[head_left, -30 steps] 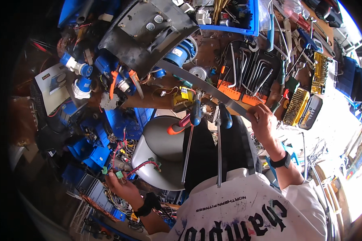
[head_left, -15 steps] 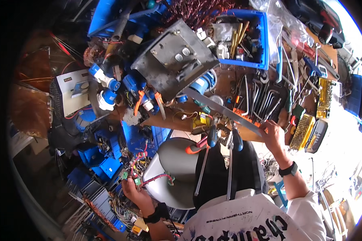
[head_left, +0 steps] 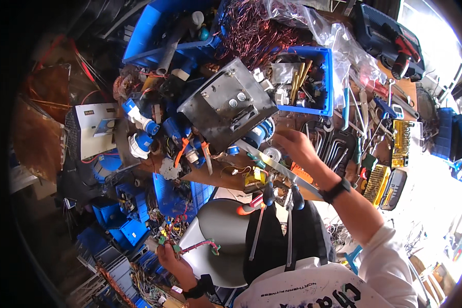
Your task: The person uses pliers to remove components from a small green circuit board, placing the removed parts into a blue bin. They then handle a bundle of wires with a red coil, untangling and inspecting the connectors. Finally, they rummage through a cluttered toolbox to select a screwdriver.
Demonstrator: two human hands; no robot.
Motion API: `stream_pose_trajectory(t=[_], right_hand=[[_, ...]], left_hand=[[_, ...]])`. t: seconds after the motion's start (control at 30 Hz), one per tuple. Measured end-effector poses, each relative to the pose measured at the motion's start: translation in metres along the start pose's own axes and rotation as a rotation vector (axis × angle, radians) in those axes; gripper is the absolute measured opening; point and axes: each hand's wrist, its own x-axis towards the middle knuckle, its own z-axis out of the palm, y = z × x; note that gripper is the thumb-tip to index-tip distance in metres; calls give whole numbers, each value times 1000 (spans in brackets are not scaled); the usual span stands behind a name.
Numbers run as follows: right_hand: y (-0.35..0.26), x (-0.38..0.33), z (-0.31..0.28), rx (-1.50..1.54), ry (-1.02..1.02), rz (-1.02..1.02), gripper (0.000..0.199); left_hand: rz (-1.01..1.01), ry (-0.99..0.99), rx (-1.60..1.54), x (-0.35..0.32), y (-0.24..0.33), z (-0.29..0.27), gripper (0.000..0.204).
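Observation:
My left hand (head_left: pixel 173 261) is closed on a wire harness (head_left: pixel 197 245) with red wires and green connectors, low on the left beside the grey chair seat. My right hand (head_left: pixel 296 146) reaches over the workbench, back of the hand up. It is nearest a blue round plug (head_left: pixel 259 134) and a round metal piece (head_left: pixel 272 154). Its fingertips point down and are mostly hidden, so I cannot see whether they hold anything. Below my right forearm a long flat metal strip (head_left: pixel 287 173) lies slanted towards the bench's near edge, apart from my fingers.
A dark metal box (head_left: pixel 228 105) stands mid-bench, by a blue bin (head_left: pixel 329 79) of small parts. Hex keys (head_left: pixel 339 151) and yellow bit sets (head_left: pixel 377 185) lie to the right. Blue-handled screwdrivers (head_left: pixel 296 197) stick out at the near edge. Blue crates (head_left: pixel 131 226) stand lower left.
My right hand has left the end of the metal strip and moved left and farther across the bench. My left hand keeps hold of the wire harness. The view has shifted slightly.

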Motion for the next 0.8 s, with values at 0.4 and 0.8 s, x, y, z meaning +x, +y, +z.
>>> stream_pose_trajectory(t=[0.4, 0.8], right_hand=[[-30, 59, 55, 345, -19, 436, 23], [-65, 27, 38, 488, -75, 379, 19]], left_hand=[[349, 3, 425, -12, -22, -30, 24], [216, 5, 437, -7, -36, -45, 19]])
